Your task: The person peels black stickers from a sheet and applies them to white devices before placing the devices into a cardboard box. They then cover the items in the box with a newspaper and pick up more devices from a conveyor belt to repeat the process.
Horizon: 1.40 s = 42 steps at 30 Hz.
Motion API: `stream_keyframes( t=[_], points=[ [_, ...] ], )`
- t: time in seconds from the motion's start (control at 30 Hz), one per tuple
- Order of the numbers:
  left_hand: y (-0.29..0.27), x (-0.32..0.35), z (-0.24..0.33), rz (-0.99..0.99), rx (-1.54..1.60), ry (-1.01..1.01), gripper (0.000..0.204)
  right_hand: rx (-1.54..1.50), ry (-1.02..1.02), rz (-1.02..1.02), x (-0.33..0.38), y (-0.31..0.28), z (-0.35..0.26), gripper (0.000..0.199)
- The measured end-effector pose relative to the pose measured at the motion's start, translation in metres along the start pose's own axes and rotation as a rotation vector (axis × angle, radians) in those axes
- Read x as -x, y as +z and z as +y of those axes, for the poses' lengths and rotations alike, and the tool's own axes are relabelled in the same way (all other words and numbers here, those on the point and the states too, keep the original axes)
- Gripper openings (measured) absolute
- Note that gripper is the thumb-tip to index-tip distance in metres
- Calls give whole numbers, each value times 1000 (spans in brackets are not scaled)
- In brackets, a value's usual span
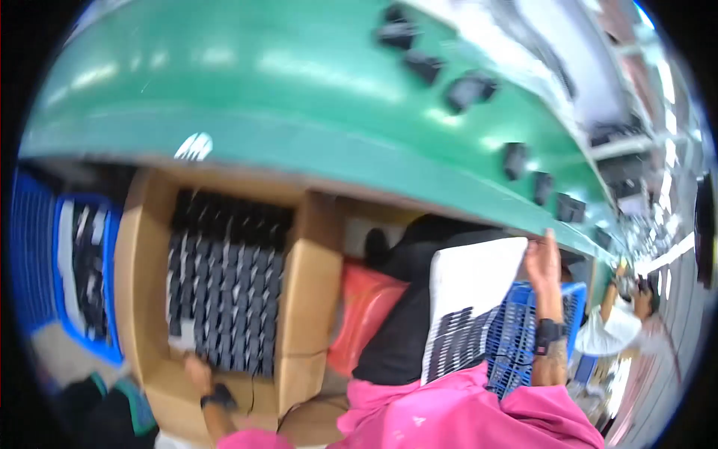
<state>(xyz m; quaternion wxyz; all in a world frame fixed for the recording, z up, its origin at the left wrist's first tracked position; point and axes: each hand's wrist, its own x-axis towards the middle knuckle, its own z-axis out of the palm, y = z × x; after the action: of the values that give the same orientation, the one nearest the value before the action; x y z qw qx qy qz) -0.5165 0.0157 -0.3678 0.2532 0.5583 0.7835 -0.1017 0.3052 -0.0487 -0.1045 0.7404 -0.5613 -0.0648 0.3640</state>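
My left hand (198, 373) reaches into an open cardboard box (308, 299), at the near left end of closely packed rows of small dark parts (228, 299). Its fingers are blurred, and whether they grip a part does not show. A pale patch (182, 334) shows among the parts just beyond that hand. Across my lap leans a white tray (475, 273) with rows of similar black pieces (456, 340) on its near part. My right hand (544, 263) is at the tray's far right corner, fingers stretched upward near the green surface's edge.
Ahead runs a long green work surface (314, 97) with several black parts (471, 91) spaced along it. A red stool (366, 310) stands beside the box, and a blue crate (516, 337) lies under my right forearm. Blue bins (112, 284) stand left. Another person (613, 325) sits far right.
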Motion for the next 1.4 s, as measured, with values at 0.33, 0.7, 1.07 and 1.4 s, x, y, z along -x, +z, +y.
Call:
stream_keyframes(
  t=[0.33,0.7,1.07,1.4],
  points=[
    [-136,118,286,269,441,571,17,1558,-1152,-449,-2,314,-49,45],
    [-153,280,506,373,499,1336,48,1701,-738,-421,-117,423,34,49],
    [-115,293,546,275,205,1341,51,1850,-984,-259,-98,246,-33,44],
    [-109,297,525,239,304,1220,48,2011,-806,24,-169,127,-123,46]
  ],
)
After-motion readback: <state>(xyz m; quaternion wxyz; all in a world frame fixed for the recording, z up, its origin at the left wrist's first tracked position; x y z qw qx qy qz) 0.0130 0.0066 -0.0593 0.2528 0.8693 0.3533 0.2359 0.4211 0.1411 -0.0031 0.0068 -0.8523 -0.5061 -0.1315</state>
